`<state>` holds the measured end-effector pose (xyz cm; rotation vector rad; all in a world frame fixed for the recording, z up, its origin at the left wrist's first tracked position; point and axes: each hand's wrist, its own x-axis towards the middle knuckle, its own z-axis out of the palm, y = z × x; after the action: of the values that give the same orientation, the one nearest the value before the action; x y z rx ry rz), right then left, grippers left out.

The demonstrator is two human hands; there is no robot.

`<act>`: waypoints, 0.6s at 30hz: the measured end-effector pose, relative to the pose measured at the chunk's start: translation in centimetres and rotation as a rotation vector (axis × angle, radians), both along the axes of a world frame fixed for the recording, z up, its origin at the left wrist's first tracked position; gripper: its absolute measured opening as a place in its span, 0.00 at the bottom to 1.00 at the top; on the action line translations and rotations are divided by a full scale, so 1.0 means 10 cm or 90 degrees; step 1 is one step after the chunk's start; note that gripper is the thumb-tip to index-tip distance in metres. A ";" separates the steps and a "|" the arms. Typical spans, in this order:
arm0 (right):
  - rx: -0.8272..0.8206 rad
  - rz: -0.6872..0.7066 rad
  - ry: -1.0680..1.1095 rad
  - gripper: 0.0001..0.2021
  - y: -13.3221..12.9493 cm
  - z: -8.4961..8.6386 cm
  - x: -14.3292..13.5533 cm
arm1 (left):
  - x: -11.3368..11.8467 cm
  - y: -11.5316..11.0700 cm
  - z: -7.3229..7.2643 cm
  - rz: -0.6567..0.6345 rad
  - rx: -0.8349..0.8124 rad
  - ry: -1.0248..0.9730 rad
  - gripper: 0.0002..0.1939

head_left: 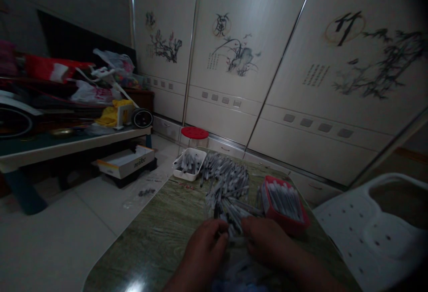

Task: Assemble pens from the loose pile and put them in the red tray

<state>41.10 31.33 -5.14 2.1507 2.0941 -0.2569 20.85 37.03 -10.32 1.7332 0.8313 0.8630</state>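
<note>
A large heap of clear pens with dark tips (pixel 227 176) spreads over the middle of the table, and its near end reaches my hands. My left hand (pixel 207 243) is closed, thumb and forefinger pinched together at the near edge of the heap. Opposite it, my right hand (pixel 264 238) has its fingers curled in, knuckles up. A pale, slim pen (pixel 237 240) spans the gap between both hands; its ends are hidden by the fingers. Beyond my right hand, a red basket (pixel 290 225) holds upright-packed pens. At the far left corner, a white tray (pixel 187 176) contains more pens.
The wood-patterned table (pixel 150 238) has a white plastic chair (pixel 364 225) at its right. Behind it stand a red stool (pixel 195 133) and sliding wardrobe doors (pixel 230 82). On the left, a low table (pixel 76 141) carries bags; an open shoebox (pixel 129 165) lies below. Blurred clear plastic (pixel 240 269) is nearest me.
</note>
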 end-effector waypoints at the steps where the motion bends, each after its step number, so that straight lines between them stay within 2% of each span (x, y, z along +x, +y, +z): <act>1: 0.005 0.000 0.005 0.15 -0.01 0.02 -0.03 | 0.00 -0.01 -0.01 -0.018 0.035 0.022 0.12; 5: 0.024 0.010 0.027 0.13 -0.07 0.09 -0.15 | 0.02 -0.03 0.00 -0.076 0.140 0.113 0.16; 9: 0.047 0.008 0.050 0.11 -0.09 0.14 -0.19 | 0.02 -0.03 0.01 -0.089 0.130 0.150 0.10; 14: 0.140 -0.076 0.096 0.10 0.04 0.14 -0.09 | 0.02 0.03 0.02 0.034 0.028 0.033 0.12; 18: 0.191 -0.149 0.159 0.06 0.27 0.00 -0.07 | 0.00 0.13 0.02 0.127 -0.120 -0.076 0.13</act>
<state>40.42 34.06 -5.16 2.6709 2.1205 -0.2601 20.87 38.33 -10.16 1.4386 0.9832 0.9774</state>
